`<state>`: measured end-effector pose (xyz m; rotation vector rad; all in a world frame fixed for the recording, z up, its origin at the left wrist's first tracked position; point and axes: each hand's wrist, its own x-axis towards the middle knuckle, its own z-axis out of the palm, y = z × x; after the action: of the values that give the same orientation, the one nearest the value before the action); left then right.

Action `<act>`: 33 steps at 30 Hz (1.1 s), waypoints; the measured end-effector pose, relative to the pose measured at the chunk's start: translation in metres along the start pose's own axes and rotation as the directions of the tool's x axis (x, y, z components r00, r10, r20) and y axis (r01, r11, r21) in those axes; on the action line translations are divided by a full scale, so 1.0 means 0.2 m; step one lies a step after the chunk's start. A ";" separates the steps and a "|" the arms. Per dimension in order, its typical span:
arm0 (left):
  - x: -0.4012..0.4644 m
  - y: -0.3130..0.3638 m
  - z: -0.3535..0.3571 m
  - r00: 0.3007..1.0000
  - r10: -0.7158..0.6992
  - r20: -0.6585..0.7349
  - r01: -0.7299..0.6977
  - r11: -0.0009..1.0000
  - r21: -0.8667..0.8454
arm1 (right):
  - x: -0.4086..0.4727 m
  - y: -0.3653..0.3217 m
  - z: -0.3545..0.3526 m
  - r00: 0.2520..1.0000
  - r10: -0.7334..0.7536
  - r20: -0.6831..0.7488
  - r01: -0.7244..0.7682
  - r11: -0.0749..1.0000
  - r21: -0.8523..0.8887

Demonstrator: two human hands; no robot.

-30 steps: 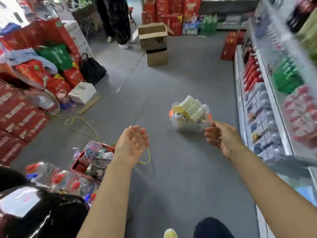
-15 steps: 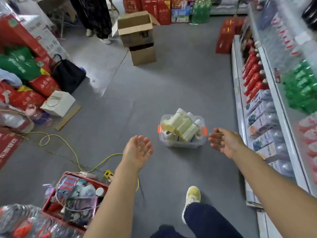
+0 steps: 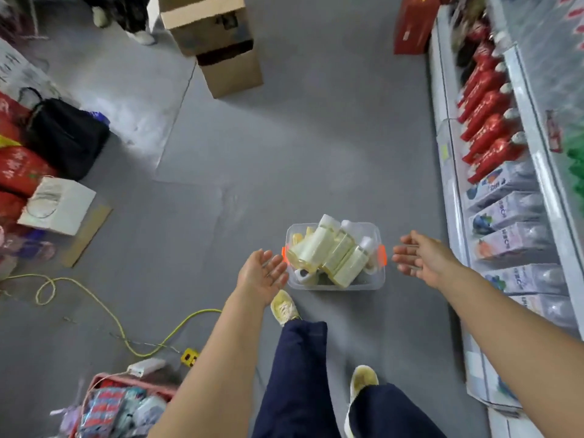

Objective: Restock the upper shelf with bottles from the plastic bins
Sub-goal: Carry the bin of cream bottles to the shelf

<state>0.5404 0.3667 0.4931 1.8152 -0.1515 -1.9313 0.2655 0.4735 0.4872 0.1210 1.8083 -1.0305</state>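
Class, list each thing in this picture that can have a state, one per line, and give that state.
Clear plastic bin: lidless, on the floor, full.
Pale yellow bottles: capped, lying tilted in the bin.
Left hand: open, palm up, beside the bin.
Right hand: open, beside the bin.
Cardboard box: flaps open.

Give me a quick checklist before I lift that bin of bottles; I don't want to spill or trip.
1. Left hand free: ok, open, palm up beside the bin's left orange clip.
2. Right hand free: ok, open, beside the right clip, apart from it.
3. Grip on bin: not ok, neither hand touches it yet.
4. Bottles settled: not ok, they lie piled and tilted, some rising above the rim.
5. Lid on: not ok, bin is open.
6. Footing: cannot tell for sure; the yellow cable lies on the floor to the left, away from the shoes.
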 end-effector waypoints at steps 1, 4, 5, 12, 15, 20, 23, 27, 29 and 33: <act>0.08 0.05 0.05 1.000 -0.011 0.007 0.010 0.999 0.031 | 0.07 -0.02 0.02 1.000 0.015 -0.020 -0.015 1.000 0.007; 0.31 0.16 0.21 0.998 -0.053 0.020 0.049 0.987 0.155 | 0.27 -0.07 0.11 0.995 0.068 -0.066 -0.069 0.998 -0.005; 0.39 0.19 0.26 0.998 -0.054 0.019 0.050 0.979 0.198 | 0.35 -0.09 0.13 0.993 0.086 -0.078 -0.087 0.996 -0.013; 1.03 0.22 0.48 0.992 -0.074 -0.103 0.105 0.935 0.340 | 0.99 -0.10 0.21 0.971 0.185 -0.153 -0.203 0.973 -0.112; 1.28 0.15 0.54 0.987 -0.057 -0.151 0.105 0.937 0.332 | 1.26 -0.07 0.28 0.966 0.219 -0.138 -0.238 0.961 -0.143; 1.75 -0.03 0.57 0.977 -0.026 -0.211 0.118 0.893 0.435 | 1.73 0.14 0.34 0.955 0.253 -0.151 -0.278 0.945 -0.171; 1.97 -0.13 0.52 0.952 0.009 -0.305 0.171 0.813 0.557 | 1.96 0.30 0.34 0.941 0.263 -0.214 -0.302 0.936 -0.179; 2.26 -0.18 0.47 0.910 0.126 -0.395 0.207 0.687 0.696 | 2.24 0.52 0.32 0.923 0.164 -0.349 -0.293 0.886 -0.359; 2.38 -0.18 0.46 0.890 0.214 -0.402 0.195 0.619 0.761 | 2.34 0.58 0.31 0.927 0.127 -0.353 -0.285 0.850 -0.443; 2.56 -0.20 0.41 0.881 0.239 -0.407 0.205 0.583 0.786 | 2.50 0.68 0.30 0.933 0.119 -0.339 -0.291 0.805 -0.517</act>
<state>0.4487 0.1690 0.0201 2.8054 -1.0499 -1.3714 0.1338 0.3393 0.0010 0.1095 2.2425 -0.2980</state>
